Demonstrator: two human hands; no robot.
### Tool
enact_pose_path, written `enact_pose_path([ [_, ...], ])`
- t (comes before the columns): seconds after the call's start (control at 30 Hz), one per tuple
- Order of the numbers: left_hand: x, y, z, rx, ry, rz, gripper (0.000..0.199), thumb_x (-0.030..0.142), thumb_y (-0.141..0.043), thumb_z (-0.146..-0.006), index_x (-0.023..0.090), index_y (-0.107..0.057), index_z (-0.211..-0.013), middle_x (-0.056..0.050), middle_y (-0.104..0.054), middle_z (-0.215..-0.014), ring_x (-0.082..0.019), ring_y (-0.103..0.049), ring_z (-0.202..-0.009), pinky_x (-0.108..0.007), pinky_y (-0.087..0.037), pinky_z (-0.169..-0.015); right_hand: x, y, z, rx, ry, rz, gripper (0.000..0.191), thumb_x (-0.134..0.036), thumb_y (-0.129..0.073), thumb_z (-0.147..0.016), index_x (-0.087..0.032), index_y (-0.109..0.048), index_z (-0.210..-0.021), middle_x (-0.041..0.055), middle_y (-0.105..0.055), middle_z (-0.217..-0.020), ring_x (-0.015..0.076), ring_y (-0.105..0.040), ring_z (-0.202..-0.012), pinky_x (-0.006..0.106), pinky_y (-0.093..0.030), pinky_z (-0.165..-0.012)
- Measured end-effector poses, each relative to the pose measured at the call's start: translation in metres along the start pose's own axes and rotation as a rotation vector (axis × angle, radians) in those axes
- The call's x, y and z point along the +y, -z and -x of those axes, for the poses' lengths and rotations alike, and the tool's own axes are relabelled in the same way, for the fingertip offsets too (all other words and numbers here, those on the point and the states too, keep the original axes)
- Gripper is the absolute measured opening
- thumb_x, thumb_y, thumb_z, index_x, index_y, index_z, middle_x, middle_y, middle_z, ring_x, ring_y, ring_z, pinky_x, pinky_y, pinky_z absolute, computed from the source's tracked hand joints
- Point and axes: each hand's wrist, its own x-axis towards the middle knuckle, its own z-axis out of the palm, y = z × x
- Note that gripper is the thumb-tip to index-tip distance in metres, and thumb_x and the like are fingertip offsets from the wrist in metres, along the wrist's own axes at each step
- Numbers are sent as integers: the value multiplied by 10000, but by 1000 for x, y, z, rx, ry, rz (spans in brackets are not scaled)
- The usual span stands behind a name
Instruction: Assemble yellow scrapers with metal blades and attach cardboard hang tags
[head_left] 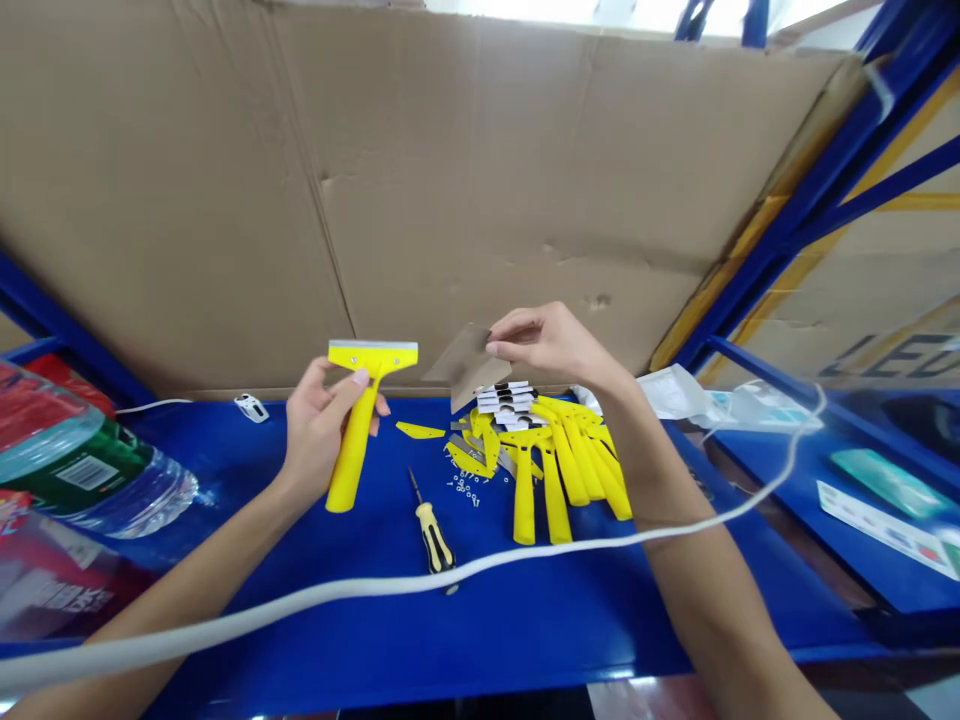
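Observation:
My left hand [319, 425] is closed round the handle of a yellow scraper [361, 425], held upright with its wide head on top. Between the pinched fingers of my right hand [541, 338] is a thin, creased brown wrapper [472, 362], tilted to the left. Below it lie small white packets [506, 400] in a stack. Several yellow scraper handles [574, 460] rest beside yellow blade covers [469, 458] and scattered small screws and nuts [466, 488]. A black and cream screwdriver [431, 535] lies on the blue table [525, 620].
A white cable [360, 585] crosses the foreground. At the left are a large water bottle [90, 460] and red packages [60, 580]. A white cutter [251, 408] lies near the back cardboard wall [450, 180]. Clear plastic packaging [675, 392] is at the right.

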Motion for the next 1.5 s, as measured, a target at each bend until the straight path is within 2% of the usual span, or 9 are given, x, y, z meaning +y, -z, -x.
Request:
enact_pose_path([
  [0.1,28,-25,-23,75,-170,91,352,381,-876,-926,249,-618,-1126,-20,-793,-903,-168,-747,-656,-254,-541,-539,4,4,1,-15,-29,-5,244,-331,-858,-845,-176,-867,-1032,114,-856,-1191,280,-819,-1036,418,-669,-959],
  [0.23,51,-66,-51,124,-303,159,355,373,-885,-915,255,-600,-1089,-39,-813,-1115,-195,-820,-831,-278,-594,-655,6,4,2,-104,-47,59,287,-297,-827,-863,-160,-868,-1112,113,-865,-1162,250,-816,-937,352,-652,-819],
  [0.47,31,-104,-79,14,-396,369,464,365,-944,-896,258,-550,-1118,-75,-819,-1242,-242,-846,-1093,-316,-663,-903,4,-4,-2,-282,-112,2,389,-374,-867,-845,-156,-887,-1166,84,-867,-990,220,-773,-852,316,-591,-737],
  [0.67,8,-93,-91,-45,-387,418,528,323,-1028,-794,272,-627,-1132,-74,-815,-1304,-296,-807,-1241,-438,-650,-1110,12,-15,-8,-307,-182,-257,414,-399,-937,-804,-197,-907,-1164,46,-857,-986,179,-719,-812,328,-576,-785],
  [0.8,-1,-81,-102,-67,-360,364,507,306,-1040,-761,259,-654,-1087,-73,-826,-1219,-294,-825,-1179,-451,-663,-1070,19,-26,-13,-196,-285,-480,360,-388,-993,-755,-224,-923,-1069,43,-842,-918,169,-691,-767,327,-581,-733],
  [1.03,-4,-62,-114,-124,-278,-19,423,476,-1000,-790,208,-682,-872,-81,-834,-993,-237,-809,-956,-392,-659,-899,29,-30,-20,61,-240,-771,271,-349,-1034,-734,-239,-926,-957,86,-861,-1168,199,-764,-1071,346,-624,-1054],
  [1.23,6,-49,-115,-191,-434,-451,332,496,-977,-793,205,-827,-849,-164,-753,-1484,-333,-705,-1353,-515,-540,-1162,19,-26,-17,85,-161,-790,294,-362,-1058,-718,-221,-908,-928,53,-835,-1084,160,-746,-963,313,-673,-942],
  [1.37,13,-47,-112,-254,-389,-425,379,553,-959,-796,204,-850,-896,-119,-845,-1178,-247,-768,-980,-378,-602,-864,10,-24,-12,71,-101,-665,322,-425,-1042,-751,-204,-886,-926,46,-811,-1015,145,-732,-882,281,-685,-800],
  [1.5,21,-50,-106,-296,-420,-532,348,551,-929,-834,213,-846,-849,-15,-762,-777,-150,-591,-657,-296,-418,-607,6,-24,-11,140,-47,-582,406,-527,-1023,-759,-207,-855,-946,47,-811,-1002,148,-724,-821,282,-682,-709],
])
